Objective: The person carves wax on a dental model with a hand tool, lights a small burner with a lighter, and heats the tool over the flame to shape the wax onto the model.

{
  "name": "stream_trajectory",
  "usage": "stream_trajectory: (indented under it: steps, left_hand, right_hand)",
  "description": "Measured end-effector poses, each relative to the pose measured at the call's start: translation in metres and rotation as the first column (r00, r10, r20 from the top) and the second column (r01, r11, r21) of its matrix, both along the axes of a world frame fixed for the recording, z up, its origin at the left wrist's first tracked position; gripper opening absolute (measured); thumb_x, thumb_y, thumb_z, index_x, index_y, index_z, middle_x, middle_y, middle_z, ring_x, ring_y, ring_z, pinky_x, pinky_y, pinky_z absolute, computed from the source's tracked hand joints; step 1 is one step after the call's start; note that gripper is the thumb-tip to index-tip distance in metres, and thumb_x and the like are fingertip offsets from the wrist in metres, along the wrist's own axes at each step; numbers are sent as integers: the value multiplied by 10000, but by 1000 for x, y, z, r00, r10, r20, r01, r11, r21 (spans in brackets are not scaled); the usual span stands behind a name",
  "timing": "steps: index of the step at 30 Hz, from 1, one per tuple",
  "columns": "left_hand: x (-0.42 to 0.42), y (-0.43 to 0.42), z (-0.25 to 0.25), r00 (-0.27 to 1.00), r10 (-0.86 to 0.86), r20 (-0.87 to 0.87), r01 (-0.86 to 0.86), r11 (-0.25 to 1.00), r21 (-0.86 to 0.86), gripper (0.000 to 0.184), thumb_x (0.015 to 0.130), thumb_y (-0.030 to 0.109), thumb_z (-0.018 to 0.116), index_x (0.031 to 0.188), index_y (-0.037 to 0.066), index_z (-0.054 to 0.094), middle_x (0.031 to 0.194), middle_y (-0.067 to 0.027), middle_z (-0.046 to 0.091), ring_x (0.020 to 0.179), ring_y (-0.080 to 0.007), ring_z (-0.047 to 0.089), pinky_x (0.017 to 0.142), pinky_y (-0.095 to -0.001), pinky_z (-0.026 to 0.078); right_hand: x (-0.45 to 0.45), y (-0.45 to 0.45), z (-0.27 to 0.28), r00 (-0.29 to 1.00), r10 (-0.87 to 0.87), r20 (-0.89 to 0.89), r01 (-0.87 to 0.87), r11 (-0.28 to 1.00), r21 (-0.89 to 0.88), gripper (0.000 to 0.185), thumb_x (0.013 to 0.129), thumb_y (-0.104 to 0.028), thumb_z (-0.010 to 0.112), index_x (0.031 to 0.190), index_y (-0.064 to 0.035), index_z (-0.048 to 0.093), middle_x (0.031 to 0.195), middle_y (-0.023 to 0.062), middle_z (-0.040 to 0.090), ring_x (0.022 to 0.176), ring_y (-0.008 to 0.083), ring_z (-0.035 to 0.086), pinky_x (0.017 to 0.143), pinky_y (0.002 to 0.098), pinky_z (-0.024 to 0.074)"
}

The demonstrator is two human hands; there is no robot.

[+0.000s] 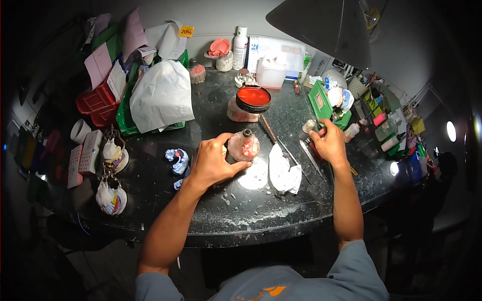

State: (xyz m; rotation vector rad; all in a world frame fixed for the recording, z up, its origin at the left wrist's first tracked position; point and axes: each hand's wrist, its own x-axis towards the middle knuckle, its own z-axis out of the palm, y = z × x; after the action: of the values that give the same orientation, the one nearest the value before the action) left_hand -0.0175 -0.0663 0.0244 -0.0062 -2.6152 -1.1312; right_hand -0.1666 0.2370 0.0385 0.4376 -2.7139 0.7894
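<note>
And there's the left hand (213, 159), thumb and forefinger spread around the round burner (244, 146), which sits just on the near side of the red-filled dish (253, 99); whether they grip it, I can't tell. Off to the dish's right, the right hand (330, 143) has thumb and forefinger parted beside a small jar (308, 126), contact unclear.
</note>
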Motion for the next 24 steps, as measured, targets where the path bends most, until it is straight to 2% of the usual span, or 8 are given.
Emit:
stream_trajectory:
  steps: [1, 5, 12, 15, 17, 20, 21, 24]
  left_hand:
    - [0, 2, 1, 999, 13, 41, -13, 1000, -2, 723, 603, 334, 953, 1151, -39, 664, 887, -201, 738, 824, -264, 744, 748, -354, 567]
    - [-2, 13, -9, 995, -9, -96, 10, 1000, 6, 656, 637, 309, 939, 1127, -33, 670, 898, -183, 742, 828, -276, 745, 744, -350, 568]
    - [-3, 23, -18, 986, -33, -165, 39, 999, 29, 690, 654, 300, 934, 1171, -52, 642, 894, -183, 735, 779, -261, 730, 706, -351, 561]
    - [0, 20, -14, 993, -19, -117, 16, 1000, -24, 801, 652, 386, 923, 1225, -67, 594, 791, -154, 692, 686, -227, 684, 654, -348, 541]
    - [7, 20, 2, 997, -1, -77, -6, 996, -94, 881, 664, 453, 901, 1273, -76, 547, 711, -121, 639, 616, -206, 636, 613, -341, 520]
    - [10, 17, 9, 999, 7, -53, -4, 998, 60, 899, 723, 512, 818, 1319, -62, 469, 737, -219, 656, 701, -372, 706, 639, -462, 551]
    - [11, 17, 11, 992, 17, -125, -9, 998, 66, 694, 783, 396, 740, 1257, -39, 479, 643, -176, 602, 627, -369, 676, 586, -465, 526]
    - [13, 15, 9, 980, 61, -192, -34, 990, 138, 485, 804, 254, 634, 1162, -52, 517, 584, -116, 502, 534, -270, 569, 536, -388, 443]
  right_hand:
    - [0, 6, 0, 999, 22, -41, -18, 995, 99, 379, 787, -211, 808, 1060, 32, 706, 729, 110, 663, 644, 232, 658, 647, 372, 520]
    - [8, 18, 0, 973, 58, 225, -81, 992, 94, 291, 745, -224, 836, 866, 22, 740, 686, 98, 668, 635, 214, 644, 645, 352, 508]
    - [8, 21, -1, 959, 77, 273, -98, 993, 64, 235, 761, -157, 814, 873, 28, 725, 690, 99, 659, 629, 186, 632, 637, 334, 505]
    - [12, 10, -1, 968, 115, 224, -104, 993, -60, 210, 786, -108, 786, 895, 34, 676, 747, 101, 663, 647, 172, 629, 637, 316, 509]
    - [13, 2, -7, 983, 166, 73, -154, 977, -144, 211, 803, -84, 767, 923, 30, 636, 784, 99, 663, 654, 164, 622, 639, 310, 511]
    - [26, -18, -7, 957, 286, -37, -283, 906, -316, 237, 849, -38, 724, 1031, 16, 581, 793, 67, 641, 667, 115, 605, 610, 288, 503]
    - [32, -24, -7, 943, 332, -1, -303, 860, -410, 246, 860, -26, 713, 1061, 12, 577, 788, 52, 634, 662, 98, 600, 597, 274, 493]
    - [65, -51, 6, 891, 444, 93, -314, 752, -580, 387, 878, 5, 691, 1245, -1, 567, 751, -3, 603, 617, 37, 546, 564, 221, 447]
